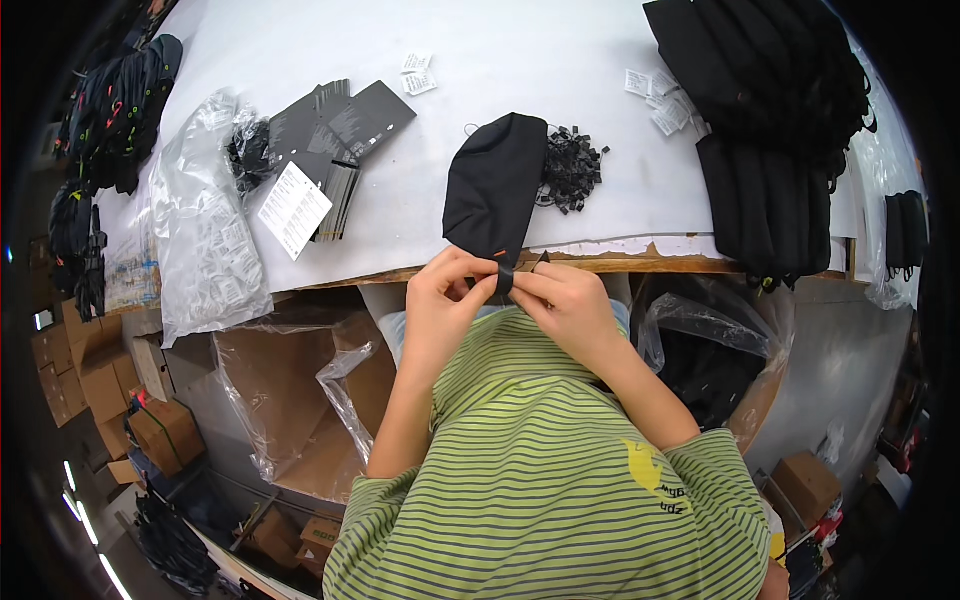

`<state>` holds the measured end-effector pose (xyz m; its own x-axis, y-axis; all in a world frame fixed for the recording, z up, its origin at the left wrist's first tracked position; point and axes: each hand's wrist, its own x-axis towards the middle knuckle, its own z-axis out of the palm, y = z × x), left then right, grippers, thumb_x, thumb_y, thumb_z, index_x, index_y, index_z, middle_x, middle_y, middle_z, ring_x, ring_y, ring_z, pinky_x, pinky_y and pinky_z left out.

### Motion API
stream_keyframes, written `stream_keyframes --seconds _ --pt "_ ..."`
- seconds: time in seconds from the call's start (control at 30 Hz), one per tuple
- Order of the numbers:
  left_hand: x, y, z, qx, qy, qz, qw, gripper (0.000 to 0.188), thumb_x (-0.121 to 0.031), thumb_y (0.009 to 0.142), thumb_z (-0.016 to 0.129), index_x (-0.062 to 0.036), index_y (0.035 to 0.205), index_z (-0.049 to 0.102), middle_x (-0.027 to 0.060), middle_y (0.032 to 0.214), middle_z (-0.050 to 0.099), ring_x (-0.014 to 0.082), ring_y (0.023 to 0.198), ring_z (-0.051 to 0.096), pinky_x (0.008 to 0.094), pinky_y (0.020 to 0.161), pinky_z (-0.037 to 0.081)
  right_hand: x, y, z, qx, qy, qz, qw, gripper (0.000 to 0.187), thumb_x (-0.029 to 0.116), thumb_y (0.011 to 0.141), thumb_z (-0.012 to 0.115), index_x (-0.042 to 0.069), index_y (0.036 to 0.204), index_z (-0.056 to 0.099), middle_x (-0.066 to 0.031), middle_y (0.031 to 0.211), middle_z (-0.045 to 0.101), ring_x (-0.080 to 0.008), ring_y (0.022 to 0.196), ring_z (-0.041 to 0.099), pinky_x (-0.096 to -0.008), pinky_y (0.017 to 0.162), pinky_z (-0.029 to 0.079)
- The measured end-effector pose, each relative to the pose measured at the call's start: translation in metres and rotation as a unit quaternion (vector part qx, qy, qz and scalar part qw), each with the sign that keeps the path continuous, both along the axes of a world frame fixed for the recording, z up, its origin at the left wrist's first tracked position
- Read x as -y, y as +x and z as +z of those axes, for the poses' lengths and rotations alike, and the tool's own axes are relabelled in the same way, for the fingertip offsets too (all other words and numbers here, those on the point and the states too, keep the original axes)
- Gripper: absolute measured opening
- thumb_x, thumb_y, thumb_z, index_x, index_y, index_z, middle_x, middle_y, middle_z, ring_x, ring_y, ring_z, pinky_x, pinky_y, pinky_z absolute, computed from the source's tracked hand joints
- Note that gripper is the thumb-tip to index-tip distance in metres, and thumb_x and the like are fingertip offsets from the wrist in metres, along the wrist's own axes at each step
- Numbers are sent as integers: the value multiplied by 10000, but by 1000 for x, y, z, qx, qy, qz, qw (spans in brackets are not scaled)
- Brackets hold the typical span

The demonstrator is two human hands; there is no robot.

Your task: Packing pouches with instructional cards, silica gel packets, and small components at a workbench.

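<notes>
A black fabric pouch (pixel 495 180) lies on the white tabletop in front of me, its narrow end reaching the table's front edge. From that end comes a short black strap (pixel 505 281) with a small orange mark beside it. My left hand (pixel 445 300) pinches the strap from the left, thumb and forefinger pressed together. On the other side, my right hand (pixel 570 305) is closed at the strap too, with a small dark tip sticking up behind its fingers. The exact grip of the right fingertips is partly hidden. Just right of the pouch sits a pile of small black tag fasteners (pixel 572 172).
Dark printed cards (pixel 345 120), a white card (pixel 295 210) and a clear plastic bag (pixel 205 220) lie to the left. Small white labels (pixel 418 74) are farther back. Stacked black pouches (pixel 765 100) fill the right. Below the worn table edge stands an open, plastic-lined carton (pixel 300 390).
</notes>
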<state>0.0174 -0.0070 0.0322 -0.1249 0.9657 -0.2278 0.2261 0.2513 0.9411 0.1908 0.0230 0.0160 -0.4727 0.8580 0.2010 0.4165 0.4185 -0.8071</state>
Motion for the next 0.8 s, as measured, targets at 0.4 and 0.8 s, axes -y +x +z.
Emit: stream_keyframes --seconds 0.4,0.8 --pt "1 -1 17 481 10 30 876 113 -126 951 537 -17 961 508 26 733 496 50 544 403 194 502 330 -8 17 21 -370 -388 -49 843 177 -12 847 629 36 990 536 -7 798 560 -68 737 545 -196 664 424" --pt "4 23 32 216 -17 71 974 102 -34 844 681 22 922 647 -125 583 323 -26 525 237 183 478 147 -15 26 28 -378 -391 2 839 188 106 935 568 21 1086 498 -54 752 610 -84 669 529 -199 617 405"
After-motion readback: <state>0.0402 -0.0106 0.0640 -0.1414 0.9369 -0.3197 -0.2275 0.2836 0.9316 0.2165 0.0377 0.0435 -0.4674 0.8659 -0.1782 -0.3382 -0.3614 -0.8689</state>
